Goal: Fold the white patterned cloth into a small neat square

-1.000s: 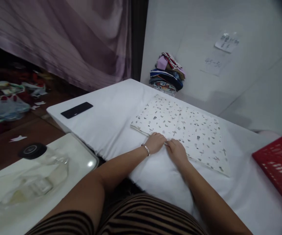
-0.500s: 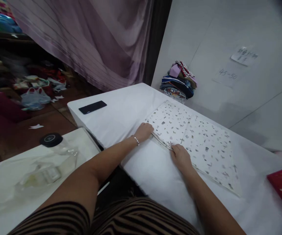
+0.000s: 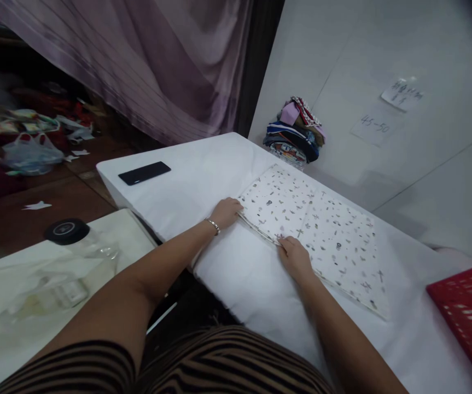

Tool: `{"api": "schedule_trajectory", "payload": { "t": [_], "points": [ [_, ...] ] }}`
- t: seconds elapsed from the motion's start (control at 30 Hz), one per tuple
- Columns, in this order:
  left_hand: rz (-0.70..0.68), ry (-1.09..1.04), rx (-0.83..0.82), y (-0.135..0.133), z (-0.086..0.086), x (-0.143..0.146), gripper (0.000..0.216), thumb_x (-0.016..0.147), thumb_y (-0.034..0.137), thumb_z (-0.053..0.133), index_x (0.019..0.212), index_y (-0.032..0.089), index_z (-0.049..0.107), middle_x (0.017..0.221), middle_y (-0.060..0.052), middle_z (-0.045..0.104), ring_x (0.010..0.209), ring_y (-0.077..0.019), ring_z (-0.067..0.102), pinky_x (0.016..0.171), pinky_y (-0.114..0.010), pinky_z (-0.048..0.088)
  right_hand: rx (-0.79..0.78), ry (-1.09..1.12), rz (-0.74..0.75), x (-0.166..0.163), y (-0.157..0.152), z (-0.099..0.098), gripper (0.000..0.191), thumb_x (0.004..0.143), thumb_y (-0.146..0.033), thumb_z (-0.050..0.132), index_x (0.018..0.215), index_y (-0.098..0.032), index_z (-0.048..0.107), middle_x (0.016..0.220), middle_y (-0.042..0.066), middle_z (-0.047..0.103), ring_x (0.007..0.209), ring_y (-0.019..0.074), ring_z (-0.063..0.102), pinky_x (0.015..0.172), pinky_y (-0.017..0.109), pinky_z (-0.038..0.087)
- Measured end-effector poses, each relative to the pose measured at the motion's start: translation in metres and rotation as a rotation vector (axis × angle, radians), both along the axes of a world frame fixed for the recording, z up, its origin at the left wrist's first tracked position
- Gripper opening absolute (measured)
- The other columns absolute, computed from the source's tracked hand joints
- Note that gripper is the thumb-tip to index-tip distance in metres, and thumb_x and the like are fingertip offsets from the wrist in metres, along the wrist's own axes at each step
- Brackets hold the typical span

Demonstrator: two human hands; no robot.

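Note:
A white cloth (image 3: 321,230) with a small printed pattern lies folded in layers on a white-covered table. At the left end of its near edge, my left hand (image 3: 227,212), with a bracelet at the wrist, has its fingers closed on the fabric. Further right along that same edge, my right hand (image 3: 295,257) pinches the layers between thumb and fingers. The stretch of edge between both hands runs fairly straight, and the fingertips are partly hidden by the cloth.
A black phone (image 3: 144,173) rests on the table's far left part. Folded clothes (image 3: 293,134) are stacked by the wall. A red plastic basket (image 3: 469,312) stands at the right. On the lower-left table are a round black lid (image 3: 66,231) and clear plastic packaging (image 3: 55,295).
The whole view has shifted slightly, so things appear further left and more of the red basket shows. Both hands keep their hold on the cloth's near edge, which looks a little flatter.

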State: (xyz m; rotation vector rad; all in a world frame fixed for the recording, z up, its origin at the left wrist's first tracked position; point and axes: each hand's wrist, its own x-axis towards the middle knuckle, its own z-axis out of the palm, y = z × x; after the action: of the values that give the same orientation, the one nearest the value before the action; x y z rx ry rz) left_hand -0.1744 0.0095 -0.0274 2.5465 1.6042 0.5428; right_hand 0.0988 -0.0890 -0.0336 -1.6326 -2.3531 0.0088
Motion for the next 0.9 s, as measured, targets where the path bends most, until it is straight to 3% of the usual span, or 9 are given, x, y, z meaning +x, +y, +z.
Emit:
{"api": "schedule_trajectory", "payload": {
  "t": [0.1,0.17,0.3,0.37,0.63,0.9],
  "points": [
    [0.029,-0.068,0.111,-0.017,0.005,0.005,0.030,0.076,0.013,0.052,0.104,0.019,0.062,0.112,-0.006,0.060,0.106,-0.0211,0.050,0.088,-0.035,0.039,-0.066,0.061,-0.023,0.002,0.004,0.004,0.026,0.090,-0.026,0.045,0.107,-0.022,0.064,0.103,0.005,0.065,0.099,0.0180,0.057,0.082,0.026,0.043],
    [0.024,-0.063,0.144,-0.031,0.006,0.012,0.017,0.079,0.016,0.053,0.092,0.017,0.063,0.101,-0.007,0.062,0.098,-0.0211,0.051,0.084,-0.035,0.039,-0.100,0.097,-0.052,0.003,0.006,0.006,0.026,0.090,-0.030,0.045,0.106,-0.022,0.064,0.104,0.004,0.065,0.097,0.0171,0.058,0.082,0.025,0.043],
    [-0.204,0.073,0.064,-0.053,0.004,0.034,0.020,0.086,0.022,0.048,0.073,0.018,0.062,0.080,-0.005,0.062,0.083,-0.0185,0.054,0.077,-0.034,0.038,-0.142,0.119,-0.085,0.001,0.009,0.009,0.025,0.090,-0.032,0.046,0.102,-0.022,0.065,0.101,0.004,0.066,0.095,0.0168,0.058,0.079,0.025,0.042],
    [-0.292,0.141,0.037,-0.056,0.003,0.047,0.024,0.089,0.022,0.044,0.076,0.017,0.063,0.081,-0.005,0.063,0.080,-0.0176,0.056,0.073,-0.032,0.037,-0.151,0.113,-0.090,0.000,0.009,0.010,0.024,0.089,-0.031,0.046,0.100,-0.023,0.065,0.099,0.003,0.065,0.094,0.0164,0.058,0.078,0.025,0.041],
    [-0.426,0.336,0.060,-0.048,0.006,0.085,0.022,0.090,0.021,0.043,0.092,0.017,0.064,0.085,-0.007,0.066,0.071,-0.0180,0.060,0.061,-0.029,0.035,-0.145,0.075,-0.078,-0.001,0.008,0.012,0.021,0.089,-0.030,0.047,0.099,-0.023,0.064,0.097,0.003,0.064,0.094,0.0162,0.056,0.076,0.024,0.040],
    [-0.457,0.379,0.095,-0.049,0.003,0.092,0.025,0.090,0.018,0.039,0.097,0.013,0.062,0.086,-0.010,0.067,0.075,-0.0207,0.063,0.062,-0.031,0.038,-0.131,0.048,-0.073,-0.002,0.005,0.015,0.021,0.090,-0.026,0.045,0.102,-0.023,0.063,0.097,0.003,0.063,0.096,0.0156,0.055,0.079,0.024,0.040]
  ]
}}
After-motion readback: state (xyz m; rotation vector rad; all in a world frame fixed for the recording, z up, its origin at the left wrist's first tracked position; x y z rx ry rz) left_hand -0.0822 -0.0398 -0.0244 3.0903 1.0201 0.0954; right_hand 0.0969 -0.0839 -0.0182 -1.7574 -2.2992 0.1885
